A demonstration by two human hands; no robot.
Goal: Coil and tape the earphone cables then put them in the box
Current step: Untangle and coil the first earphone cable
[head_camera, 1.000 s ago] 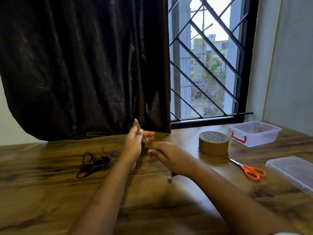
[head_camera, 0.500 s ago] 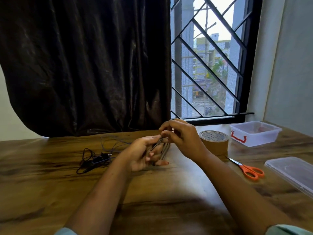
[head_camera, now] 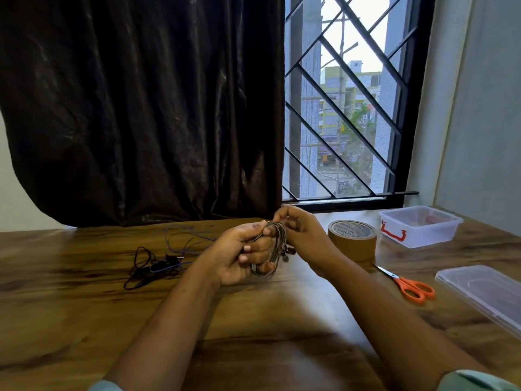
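The coiled cable point(head_camera: 277, 244) is hanging in loops around the left hand point(head_camera: 242, 253), whose fingers are curling shut on it, while the right hand point(head_camera: 303, 235) is pinching the top of the loops. It looks light, thin and floppy, likely to spring loose, so holding it across the bundled strands seems best. The earbuds point(head_camera: 287, 253) are dangling at the right side. Further left, loose cables point(head_camera: 158, 261) are lying tangled on the wooden table point(head_camera: 84, 320). To the right are sitting the tape point(head_camera: 352, 239), scissors point(head_camera: 410, 286), open box point(head_camera: 420, 225) and its lid point(head_camera: 485, 292). A dark curtain point(head_camera: 141, 108) and a barred window point(head_camera: 346, 108) are standing at the far side.
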